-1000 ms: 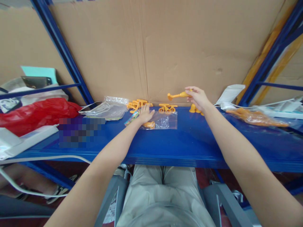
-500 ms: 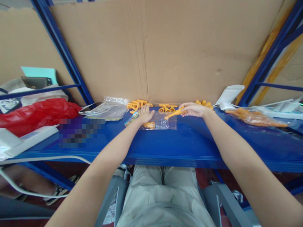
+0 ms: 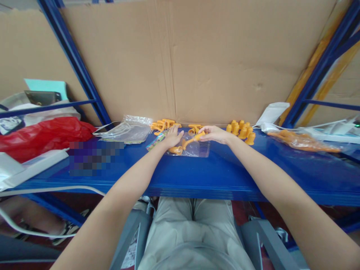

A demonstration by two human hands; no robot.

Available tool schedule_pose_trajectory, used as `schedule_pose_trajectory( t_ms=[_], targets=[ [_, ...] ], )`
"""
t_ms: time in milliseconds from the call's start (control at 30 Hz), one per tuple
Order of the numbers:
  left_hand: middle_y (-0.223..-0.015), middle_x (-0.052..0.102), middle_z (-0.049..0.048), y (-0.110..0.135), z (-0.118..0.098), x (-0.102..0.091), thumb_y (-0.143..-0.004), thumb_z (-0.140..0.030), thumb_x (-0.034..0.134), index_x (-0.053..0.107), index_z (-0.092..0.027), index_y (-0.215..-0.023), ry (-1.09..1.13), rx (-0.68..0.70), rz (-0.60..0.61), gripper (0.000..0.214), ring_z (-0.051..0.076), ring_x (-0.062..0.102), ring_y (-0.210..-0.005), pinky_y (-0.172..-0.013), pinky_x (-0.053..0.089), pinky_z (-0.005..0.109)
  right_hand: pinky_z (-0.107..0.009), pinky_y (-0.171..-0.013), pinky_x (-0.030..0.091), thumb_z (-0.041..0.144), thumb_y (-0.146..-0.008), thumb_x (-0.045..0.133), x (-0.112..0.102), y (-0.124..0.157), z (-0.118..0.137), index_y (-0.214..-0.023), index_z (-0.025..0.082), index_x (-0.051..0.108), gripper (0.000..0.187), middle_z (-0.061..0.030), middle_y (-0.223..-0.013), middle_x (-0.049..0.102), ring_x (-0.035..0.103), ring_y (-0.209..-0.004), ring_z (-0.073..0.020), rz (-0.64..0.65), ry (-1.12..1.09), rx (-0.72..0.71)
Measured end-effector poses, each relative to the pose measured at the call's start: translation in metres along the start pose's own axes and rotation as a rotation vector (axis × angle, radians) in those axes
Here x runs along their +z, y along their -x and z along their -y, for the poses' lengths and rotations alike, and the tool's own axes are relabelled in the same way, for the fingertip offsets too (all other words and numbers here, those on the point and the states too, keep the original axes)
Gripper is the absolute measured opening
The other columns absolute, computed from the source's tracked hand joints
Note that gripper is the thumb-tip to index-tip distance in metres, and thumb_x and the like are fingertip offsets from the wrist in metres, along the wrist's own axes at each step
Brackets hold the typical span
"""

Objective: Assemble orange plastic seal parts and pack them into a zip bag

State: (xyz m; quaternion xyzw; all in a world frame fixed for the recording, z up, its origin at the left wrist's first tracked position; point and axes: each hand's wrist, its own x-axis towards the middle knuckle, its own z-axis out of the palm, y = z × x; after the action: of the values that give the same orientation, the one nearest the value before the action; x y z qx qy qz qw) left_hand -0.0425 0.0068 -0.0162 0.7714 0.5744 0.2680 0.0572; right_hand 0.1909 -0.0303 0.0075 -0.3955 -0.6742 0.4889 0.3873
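Left hand (image 3: 172, 137) lies flat, pinning the bag (image 3: 194, 148); right hand (image 3: 214, 134) pinches an orange part (image 3: 192, 140) at its mouth – keep the opening held wide, feed straight in

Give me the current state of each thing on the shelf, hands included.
Left hand: flat, pinning the clear bag.
Right hand: gripping an orange piece.
Orange piece: held, tip at the bag.
Clear bag: lying flat, one orange part inside.
Orange caps: standing loose.
Red bag: crumpled.
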Motion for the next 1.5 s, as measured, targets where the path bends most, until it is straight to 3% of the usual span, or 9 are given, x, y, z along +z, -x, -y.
schedule_pose_trajectory(
  t_ms=[167,367,500,700,800,867,1067,1300,1500],
  targets=[
    [-0.157,0.035,0.0115,0.005,-0.011,-0.002,-0.096,-0.042,0.031,0.036,-0.017,-0.147,-0.017,-0.038,-0.025,0.057,0.026,0.030,-0.145,-0.118,0.025,0.045,-0.030,-0.073,0.057,0.009,-0.063,0.077,0.013,-0.009,-0.007,-0.083,0.018,0.055,0.031,-0.0018,-0.088,0.066,0.063,-0.077,-0.0128,-0.188,0.204,-0.107],
    [-0.155,0.038,0.0123,0.008,-0.013,-0.003,-0.096,-0.044,0.028,0.035,-0.018,-0.148,-0.061,-0.177,-0.119,0.059,0.030,0.028,-0.146,-0.118,0.022,0.053,-0.035,-0.077,0.056,0.013,-0.066,0.075,0.026,-0.008,-0.005,-0.079,0.017,0.064,0.018,-0.0013,-0.079,0.068,0.065,-0.074,-0.0150,0.072,0.365,-0.158],
    [-0.154,0.039,0.0134,0.006,-0.009,0.000,-0.096,-0.045,0.029,0.036,-0.017,-0.147,-0.049,-0.189,-0.116,0.059,0.029,0.027,-0.146,-0.118,0.021,0.051,-0.037,-0.092,0.051,0.018,-0.072,0.073,0.027,-0.008,-0.005,-0.094,0.017,0.076,0.022,-0.0064,-0.100,0.074,0.067,-0.094,-0.0196,0.185,0.485,-0.241],
    [-0.154,0.039,0.0151,0.002,-0.005,0.003,-0.095,-0.047,0.032,0.037,-0.016,-0.145,0.015,-0.138,-0.077,0.059,0.027,0.028,-0.146,-0.117,0.024,0.048,-0.042,-0.095,0.049,0.028,-0.088,0.058,0.047,-0.010,-0.020,-0.122,0.019,0.069,0.037,-0.0055,-0.109,0.074,0.065,-0.103,-0.0248,0.155,0.639,-0.446],
    [-0.154,0.038,0.0158,0.006,-0.010,0.001,-0.096,-0.047,0.030,0.036,-0.015,-0.146,0.044,-0.138,-0.024,0.059,0.027,0.028,-0.146,-0.117,0.026,0.045,-0.042,-0.097,0.047,0.023,-0.091,0.048,0.058,-0.013,-0.027,-0.115,0.017,0.069,0.032,-0.0097,-0.112,0.072,0.063,-0.105,-0.0256,0.090,0.736,-0.639],
    [-0.153,0.039,0.0159,0.011,-0.017,0.002,-0.096,-0.046,0.029,0.036,-0.014,-0.145,0.060,-0.120,-0.001,0.059,0.027,0.030,-0.146,-0.117,0.027,0.045,-0.041,-0.095,0.047,0.018,-0.090,0.045,0.058,-0.016,-0.029,-0.106,0.015,0.069,0.029,-0.0130,-0.109,0.071,0.063,-0.102,-0.0251,0.041,0.810,-0.677],
    [-0.157,0.035,0.0119,0.020,-0.036,0.010,-0.096,-0.051,0.024,0.035,-0.019,-0.147,0.067,0.033,0.082,0.061,0.026,0.027,-0.147,-0.118,0.023,0.047,-0.040,-0.090,0.049,0.013,-0.082,0.047,0.046,-0.018,-0.028,-0.095,0.014,0.064,0.021,-0.0137,-0.099,0.069,0.063,-0.093,-0.0244,-0.045,0.849,-0.584],
    [-0.160,0.027,0.0102,0.027,-0.042,0.000,-0.097,-0.050,0.019,0.034,-0.022,-0.148,0.052,0.000,0.174,0.060,0.028,0.021,-0.149,-0.118,0.019,0.055,-0.046,-0.104,0.041,0.016,-0.076,0.057,0.040,-0.022,-0.030,-0.111,0.015,0.061,0.035,-0.0124,-0.118,0.064,0.057,-0.112,-0.0269,0.104,0.561,-0.529],
    [-0.155,0.038,0.0125,0.011,-0.023,-0.004,-0.098,-0.045,0.022,0.037,-0.015,-0.146,0.030,0.094,-0.003,0.058,0.024,0.030,-0.146,-0.118,0.025,0.044,-0.042,-0.102,0.045,0.029,-0.075,0.071,0.031,-0.014,-0.029,-0.118,0.017,0.062,0.046,-0.0116,-0.124,0.061,0.056,-0.115,-0.0231,0.122,0.248,-0.290]
  ],
)
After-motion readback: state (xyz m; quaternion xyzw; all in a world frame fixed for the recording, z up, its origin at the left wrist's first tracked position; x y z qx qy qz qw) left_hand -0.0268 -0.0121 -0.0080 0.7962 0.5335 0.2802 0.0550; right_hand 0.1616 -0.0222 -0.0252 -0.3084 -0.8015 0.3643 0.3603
